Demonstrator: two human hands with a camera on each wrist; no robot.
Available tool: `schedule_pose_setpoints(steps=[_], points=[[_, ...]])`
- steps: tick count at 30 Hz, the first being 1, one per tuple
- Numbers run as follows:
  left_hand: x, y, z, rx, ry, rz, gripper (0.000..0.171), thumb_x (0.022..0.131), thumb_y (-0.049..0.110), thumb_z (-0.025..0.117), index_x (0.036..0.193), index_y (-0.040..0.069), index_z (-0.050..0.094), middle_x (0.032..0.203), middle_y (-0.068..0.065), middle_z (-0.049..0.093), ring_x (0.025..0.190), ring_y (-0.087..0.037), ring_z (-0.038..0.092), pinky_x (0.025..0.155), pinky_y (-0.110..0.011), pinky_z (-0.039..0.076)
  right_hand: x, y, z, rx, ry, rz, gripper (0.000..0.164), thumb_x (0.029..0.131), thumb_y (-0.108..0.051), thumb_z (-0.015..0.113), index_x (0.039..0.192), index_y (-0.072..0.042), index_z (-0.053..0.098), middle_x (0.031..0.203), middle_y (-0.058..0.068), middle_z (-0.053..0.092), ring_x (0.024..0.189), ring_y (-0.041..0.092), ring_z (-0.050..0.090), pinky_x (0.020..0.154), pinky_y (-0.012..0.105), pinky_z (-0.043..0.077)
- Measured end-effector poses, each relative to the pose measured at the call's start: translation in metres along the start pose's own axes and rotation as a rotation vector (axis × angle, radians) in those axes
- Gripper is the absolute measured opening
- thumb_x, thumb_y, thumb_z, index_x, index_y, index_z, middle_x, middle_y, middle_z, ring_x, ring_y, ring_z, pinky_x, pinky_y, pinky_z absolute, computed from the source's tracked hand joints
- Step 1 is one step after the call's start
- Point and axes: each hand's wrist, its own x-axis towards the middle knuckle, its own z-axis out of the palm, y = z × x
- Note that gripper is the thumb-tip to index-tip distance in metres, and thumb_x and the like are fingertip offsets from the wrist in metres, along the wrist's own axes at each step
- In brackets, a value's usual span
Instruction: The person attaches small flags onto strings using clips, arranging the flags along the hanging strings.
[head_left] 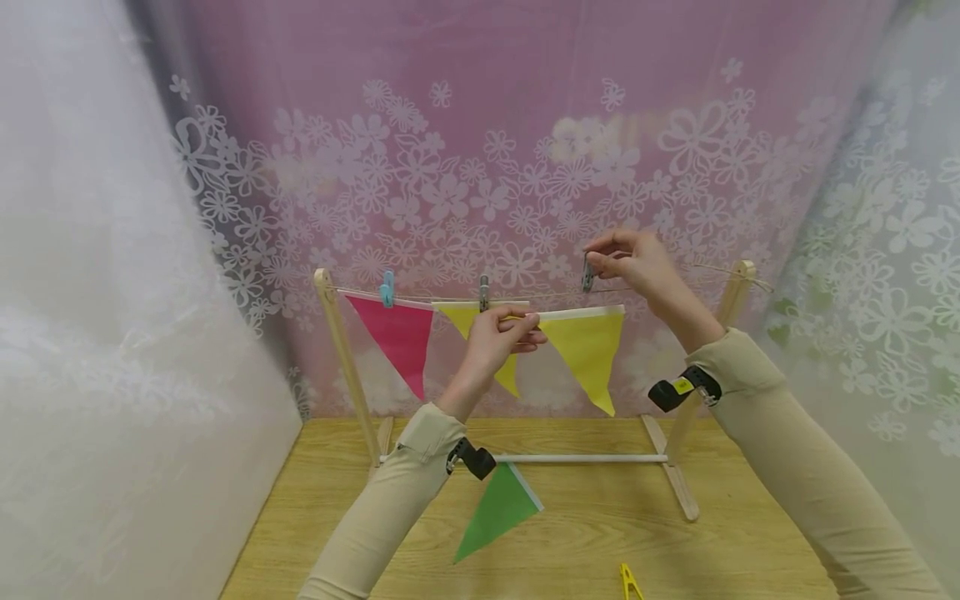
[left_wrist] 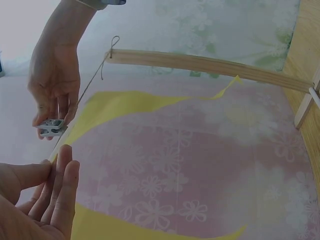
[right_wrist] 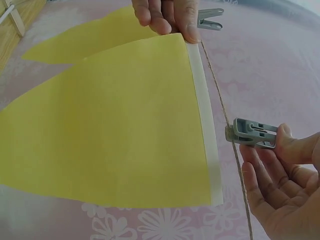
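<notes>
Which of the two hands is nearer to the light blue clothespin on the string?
Left. The left hand is right of the light blue clothespin, pinching a corner of a yellow flag; the right hand is farther right, holding a grey clothespin.

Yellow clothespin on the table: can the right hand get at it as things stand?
Probably not yet: the right hand holds a gray clothespin, though nothing visibly covers the yellow clothespin.

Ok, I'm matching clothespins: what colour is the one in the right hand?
Grey; the clothespin shows best in the right wrist view.
</notes>
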Motion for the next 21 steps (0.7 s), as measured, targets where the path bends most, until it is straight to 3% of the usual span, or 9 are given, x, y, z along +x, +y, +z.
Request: schedule_pose_setpoints(steps=[4, 11, 18, 21], points=[[0.0009, -0.0011, 0.0016, -0.001, 0.005, 0.002, 0.026, 0.099, 0.017, 0.068, 0.118, 0.0, 0.07, 0.097, -0.021, 0.076, 0.094, -0.034, 0.075, 0.08, -0.034, 0.063, 0.0001, 0.0007, 0.0013, 0.009, -0.017, 0.007, 0.034, 0.101, -0.025, 0.065, 0.122, 0.002, 0.066, 0.105, 0.009, 0.066, 0.09, 0.024, 0.066, 0.078, 0.021, 0.054], [0.0008, -0.0013, 0.0027, 0.003, 0.01, 0.01, 0.025, 0.099, 0.017, 0.068, 0.117, 0.0, 0.07, 0.097, -0.021, 0.076, 0.092, -0.033, 0.075, 0.08, -0.036, 0.063, -0.0009, 0.0016, 0.0033, 0.003, -0.057, 0.041, 0.034, 0.102, -0.025, 0.064, 0.123, 0.001, 0.066, 0.111, 0.013, 0.065, 0.098, 0.03, 0.065, 0.098, 0.051, 0.054], [0.0005, -0.0002, 0.0046, 0.004, 0.017, 0.019, 0.024, 0.099, 0.016, 0.067, 0.115, -0.001, 0.07, 0.095, -0.02, 0.076, 0.086, -0.025, 0.076, 0.079, -0.035, 0.063, -0.0012, 0.0028, 0.004, -0.023, -0.076, 0.024, 0.032, 0.101, -0.023, 0.065, 0.121, 0.002, 0.067, 0.111, 0.014, 0.066, 0.095, 0.03, 0.067, 0.083, 0.027, 0.058], [0.0004, 0.0007, 0.0056, -0.003, 0.021, 0.019, 0.023, 0.099, 0.015, 0.067, 0.114, -0.002, 0.07, 0.094, -0.02, 0.076, 0.083, -0.023, 0.076, 0.077, -0.033, 0.063, -0.0015, 0.0033, 0.0047, -0.026, -0.086, 0.018, 0.032, 0.101, -0.022, 0.065, 0.121, 0.003, 0.067, 0.11, 0.015, 0.066, 0.096, 0.033, 0.066, 0.08, 0.024, 0.058]])
